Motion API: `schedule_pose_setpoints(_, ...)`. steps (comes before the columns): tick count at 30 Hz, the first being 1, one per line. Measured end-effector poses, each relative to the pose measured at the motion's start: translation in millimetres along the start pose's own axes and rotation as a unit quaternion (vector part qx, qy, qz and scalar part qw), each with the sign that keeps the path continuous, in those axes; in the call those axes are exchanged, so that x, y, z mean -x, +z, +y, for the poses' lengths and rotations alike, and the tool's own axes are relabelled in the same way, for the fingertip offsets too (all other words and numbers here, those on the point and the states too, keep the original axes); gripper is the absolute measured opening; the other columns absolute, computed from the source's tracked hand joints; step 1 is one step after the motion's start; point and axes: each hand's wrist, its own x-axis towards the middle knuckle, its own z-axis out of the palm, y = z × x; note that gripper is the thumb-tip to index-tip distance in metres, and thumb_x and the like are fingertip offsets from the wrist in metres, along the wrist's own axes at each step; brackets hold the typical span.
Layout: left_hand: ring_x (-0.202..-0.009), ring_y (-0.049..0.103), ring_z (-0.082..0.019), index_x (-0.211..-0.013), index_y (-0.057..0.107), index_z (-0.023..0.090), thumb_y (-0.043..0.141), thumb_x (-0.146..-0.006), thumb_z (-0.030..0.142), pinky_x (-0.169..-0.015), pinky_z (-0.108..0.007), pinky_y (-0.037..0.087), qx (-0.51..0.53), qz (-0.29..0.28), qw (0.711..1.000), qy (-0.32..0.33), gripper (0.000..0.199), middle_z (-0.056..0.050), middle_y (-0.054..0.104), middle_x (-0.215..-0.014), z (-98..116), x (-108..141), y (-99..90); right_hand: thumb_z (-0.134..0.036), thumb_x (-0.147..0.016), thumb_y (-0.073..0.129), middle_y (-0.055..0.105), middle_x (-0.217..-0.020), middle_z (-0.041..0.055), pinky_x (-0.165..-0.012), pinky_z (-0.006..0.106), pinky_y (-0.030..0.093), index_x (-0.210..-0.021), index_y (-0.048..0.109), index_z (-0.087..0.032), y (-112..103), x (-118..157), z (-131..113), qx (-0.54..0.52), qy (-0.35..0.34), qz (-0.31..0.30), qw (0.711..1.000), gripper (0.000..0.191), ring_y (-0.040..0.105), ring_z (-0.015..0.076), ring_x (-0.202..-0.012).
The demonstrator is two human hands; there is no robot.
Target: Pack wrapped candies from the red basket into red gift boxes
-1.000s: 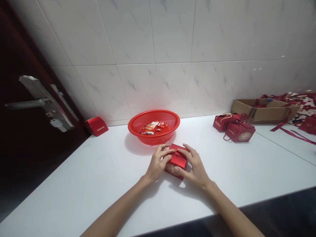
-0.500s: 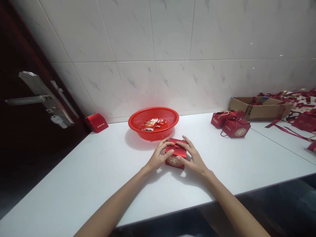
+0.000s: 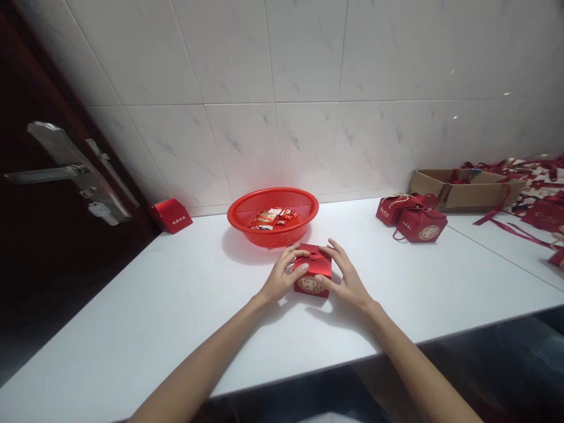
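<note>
A small red gift box (image 3: 312, 285) with a round gold emblem stands on the white table, between my two hands. My left hand (image 3: 283, 274) grips its left side, thumb and fingers over the top flaps. On the opposite side, my right hand (image 3: 346, 278) has its thumb on the front edge and its fingers on the top. The flaps lie folded over the top, with a small hole and a slit showing between my fingers. Just behind the box is a red plastic basket (image 3: 238, 221) with wrapped candies (image 3: 273, 218) in it.
Another red box (image 3: 171, 215) lies by the door at the left. To the right are two finished-looking red boxes (image 3: 422, 225), a cardboard carton (image 3: 445, 194) and loose red ribbons (image 3: 515, 230). Part of another person's hand (image 3: 559, 236) shows at the right edge. Behind runs a tiled wall.
Both hands stay on the box. My right fingers have drawn back slightly to the right, so more of the hole in the top shows. The view has shifted slightly.
</note>
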Motion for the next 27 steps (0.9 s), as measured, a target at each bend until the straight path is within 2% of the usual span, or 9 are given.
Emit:
schedule_pose_setpoints(5, -0.144, 0.037, -0.03, -0.124, 0.065, 0.026, 0.062, -0.088, 0.055, -0.11, -0.043, 0.046, 0.003, 0.002, 1.0, -0.007, 0.047, -0.011, 0.048, -0.144, -1.8, 2.3, 0.7, -0.053, -0.087, 0.067, 0.041, -0.157, 0.0146, -0.119, 0.054, 0.034, -0.141, 0.052, -0.026, -2.0, 0.5, -1.7, -0.004, -0.002, -0.001, 1.0, 0.063, 0.031, 0.0325, -0.151)
schedule_pose_setpoints(13, -0.147, 0.033, -0.031, -0.127, 0.065, 0.027, 0.06, -0.088, 0.05, -0.113, -0.045, 0.042, -0.021, -0.023, 0.999, -0.003, 0.045, -0.01, 0.048, -0.147, -2.2, 1.5, -6.2, -0.052, -0.088, 0.065, 0.041, -0.158, 0.0124, -0.118, 0.055, 0.034, -0.136, 0.057, -0.029, -13.3, -5.0, -3.2, -0.037, 0.02, -0.017, 0.999, 0.054, 0.036, 0.0323, -0.148)
schedule_pose_setpoints(16, -0.146, 0.035, -0.03, -0.127, 0.066, 0.027, 0.061, -0.089, 0.049, -0.117, -0.046, 0.037, -0.031, -0.018, 0.999, 0.003, 0.044, -0.009, 0.049, -0.146, -2.9, 1.5, -6.6, -0.05, -0.088, 0.065, 0.046, -0.154, 0.0129, -0.118, 0.056, 0.034, -0.134, 0.059, -0.028, -19.5, -9.9, -4.7, -0.028, 0.012, -0.041, 0.999, 0.051, 0.039, 0.0323, -0.147)
schedule_pose_setpoints(20, -0.146, 0.034, -0.03, -0.127, 0.066, 0.029, 0.061, -0.089, 0.051, -0.117, -0.046, 0.037, -0.042, -0.01, 0.999, -0.003, 0.044, -0.008, 0.048, -0.148, -3.4, 2.9, -5.2, -0.052, -0.087, 0.066, 0.05, -0.15, 0.0139, -0.116, 0.057, 0.038, -0.135, 0.059, -0.028, -28.1, -16.8, -7.0, 0.005, 0.004, -0.082, 0.997, 0.054, 0.045, 0.033, -0.142)
schedule_pose_setpoints(27, -0.146, 0.036, -0.03, -0.13, 0.065, 0.029, 0.061, -0.09, 0.055, -0.12, -0.047, 0.032, -0.066, -0.013, 0.998, 0.01, 0.048, -0.009, 0.047, -0.148, -0.7, 5.1, -3.8, -0.049, -0.084, 0.071, 0.049, -0.15, 0.0144, -0.112, 0.061, 0.039, -0.142, 0.052, -0.03, -35.8, -30.3, -21.4, 0.126, -0.051, -0.169, 0.976, 0.064, 0.044, 0.0368, -0.14)
